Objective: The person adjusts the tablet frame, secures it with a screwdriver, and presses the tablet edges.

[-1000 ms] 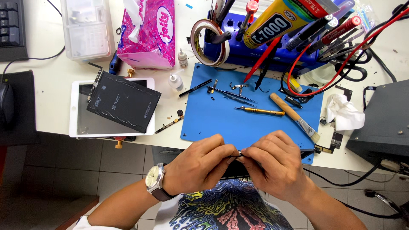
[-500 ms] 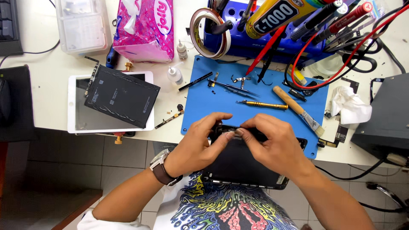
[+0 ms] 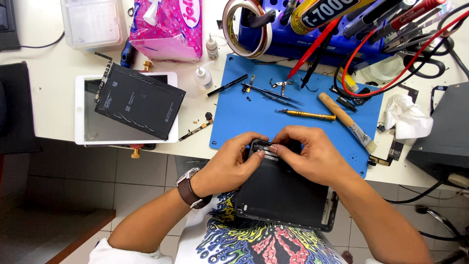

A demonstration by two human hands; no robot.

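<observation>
**Both hands on dark tablet shell at worktop edge**

White worktop over grey tiled floor. Blue mat carries tweezers, a yellow screwdriver and a wooden brush. Blue tool rack at the back holds pens, a glue tube and red leads. Clear plastic box, contents unclear. Pink tissue pack beside it. White tablet frame bears a black panel. Left hand and right hand pinch the top edge of the dark tablet shell, tilted off the mat's near edge over the lap.

White worktable – cluttered. On it: blue mat, white tablet frame, pink tissue pack, crumpled tissue
</observation>
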